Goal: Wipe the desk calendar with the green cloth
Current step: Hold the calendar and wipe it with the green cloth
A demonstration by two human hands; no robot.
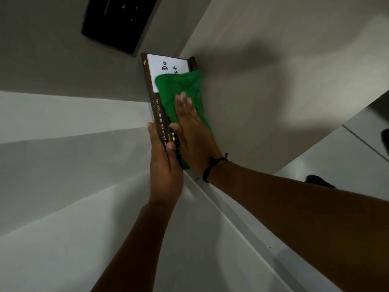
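Note:
A brown wooden desk calendar (156, 111) lies near the middle of the view, month names printed along its left edge and a white to-do panel (166, 69) at its far end. My left hand (166, 163) grips its near left edge, thumb across the front by a small brass piece (171, 137). A green cloth (183, 89) covers most of the calendar's face. My right hand (189, 127) presses flat on the cloth, fingers stretched toward the white panel. A black cord is tied around that wrist.
The calendar rests on a pale surface (263, 106) beside a grey wall. A black rectangular panel (117, 22) is at the top left. White ledges and a seam (221, 203) run below my arms. Dark shapes sit at the right edge.

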